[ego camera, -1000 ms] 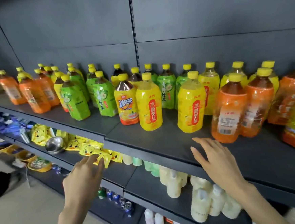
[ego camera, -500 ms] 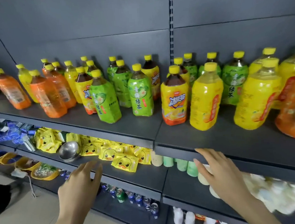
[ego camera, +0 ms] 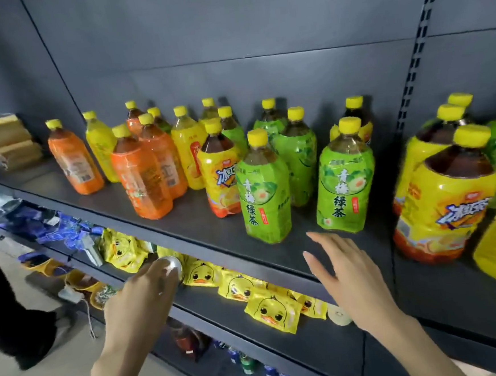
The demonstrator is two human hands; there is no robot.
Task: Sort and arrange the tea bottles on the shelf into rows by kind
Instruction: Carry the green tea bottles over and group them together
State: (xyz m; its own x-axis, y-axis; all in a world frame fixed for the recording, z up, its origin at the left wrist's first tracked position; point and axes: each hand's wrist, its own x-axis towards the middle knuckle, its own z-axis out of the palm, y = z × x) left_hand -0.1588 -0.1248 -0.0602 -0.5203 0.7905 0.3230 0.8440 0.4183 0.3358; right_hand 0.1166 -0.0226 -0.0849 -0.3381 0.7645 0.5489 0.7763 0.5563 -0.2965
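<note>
I see the tea bottles standing upright and mixed by kind on the dark shelf (ego camera: 190,222) that runs across the middle of the frame. The orange bottles (ego camera: 140,178) cluster at centre left, with a yellow iced-tea bottle (ego camera: 221,181) just right of them. Two green tea bottles (ego camera: 263,192) stand at the centre front, and a large yellow-labelled bottle (ego camera: 446,202) is at the right edge.

My right hand (ego camera: 348,272), low and right of centre, is spread with straight fingers and grips nothing. It is over the shelf's front edge, near the right-hand green bottle but apart from it. My left hand (ego camera: 144,297), at lower centre left, is relaxed and empty, in front of a metal bowl (ego camera: 174,266) beside yellow duck packets (ego camera: 271,307) on the shelf below.
</note>
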